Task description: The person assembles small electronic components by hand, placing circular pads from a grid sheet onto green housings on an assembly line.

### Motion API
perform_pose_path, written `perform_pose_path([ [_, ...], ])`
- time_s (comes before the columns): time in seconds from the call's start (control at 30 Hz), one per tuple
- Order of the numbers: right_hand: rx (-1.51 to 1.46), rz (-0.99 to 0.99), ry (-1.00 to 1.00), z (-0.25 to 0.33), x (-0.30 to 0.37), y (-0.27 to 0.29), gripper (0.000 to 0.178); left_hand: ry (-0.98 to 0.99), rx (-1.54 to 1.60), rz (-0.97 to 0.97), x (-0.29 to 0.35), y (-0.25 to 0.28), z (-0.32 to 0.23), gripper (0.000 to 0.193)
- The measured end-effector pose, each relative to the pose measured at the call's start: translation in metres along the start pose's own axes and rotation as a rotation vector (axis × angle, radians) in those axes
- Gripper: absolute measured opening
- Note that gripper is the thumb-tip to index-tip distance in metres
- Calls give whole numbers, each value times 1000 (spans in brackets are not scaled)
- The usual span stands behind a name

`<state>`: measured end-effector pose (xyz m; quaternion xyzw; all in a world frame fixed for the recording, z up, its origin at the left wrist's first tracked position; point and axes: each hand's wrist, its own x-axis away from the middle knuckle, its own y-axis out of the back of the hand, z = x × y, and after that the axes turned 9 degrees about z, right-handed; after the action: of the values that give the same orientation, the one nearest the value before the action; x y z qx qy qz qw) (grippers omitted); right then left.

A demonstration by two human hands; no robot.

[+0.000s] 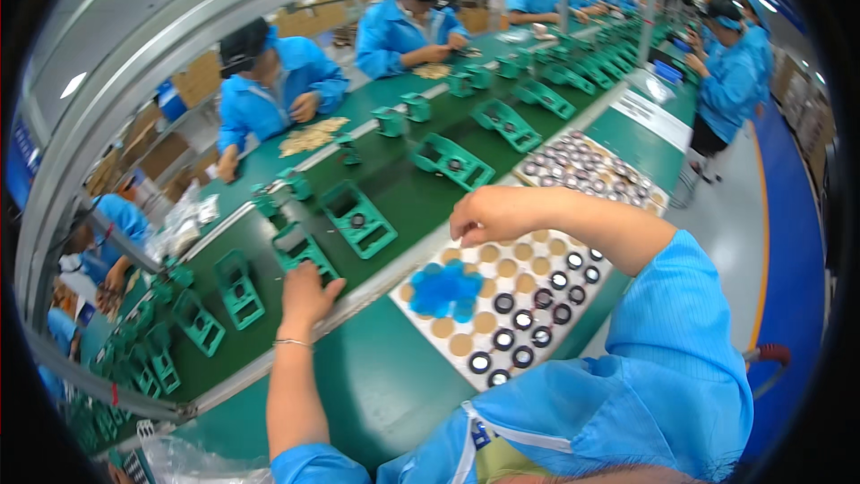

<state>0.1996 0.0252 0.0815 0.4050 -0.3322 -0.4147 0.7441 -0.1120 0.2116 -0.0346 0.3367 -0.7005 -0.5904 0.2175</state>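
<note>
On the belt, my left hand [309,292] has its fingers over the near end of a green plastic fixture [303,247]; its thumb sticks out to the right. My right hand [494,214] is bent down over the far edge of a white tray [466,366], fingers curled together; whatever they hold is hidden. Tan round discs [485,323] sit in rows on the tray, with black-rimmed round parts [504,339] along its right and near side. A cluster of translucent blue round pieces [445,289] lies on its left part.
Several more green fixtures [359,220] line the dark green belt [421,206]. A second tray [658,203] of round parts stands beyond mine. Co-workers in blue [282,81] sit across the line, near tan piles [313,136]. A metal rail [358,285] edges the belt.
</note>
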Motion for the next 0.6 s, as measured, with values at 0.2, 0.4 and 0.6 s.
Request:
perform_pose_path([
  [0.2, 322, 80, -119, -14, 62, -85, 15, -1, -8, 22, -13, 1, -10, 38],
  [0.4, 684, -113, 75, 0, 67, -114, 12, -148, 67, -191, 15, 11, -48, 29],
  [0.6, 548, -125, -44, -3, 74, -114, 19, -574, 222, -112, 84, 41, -192, 17],
])
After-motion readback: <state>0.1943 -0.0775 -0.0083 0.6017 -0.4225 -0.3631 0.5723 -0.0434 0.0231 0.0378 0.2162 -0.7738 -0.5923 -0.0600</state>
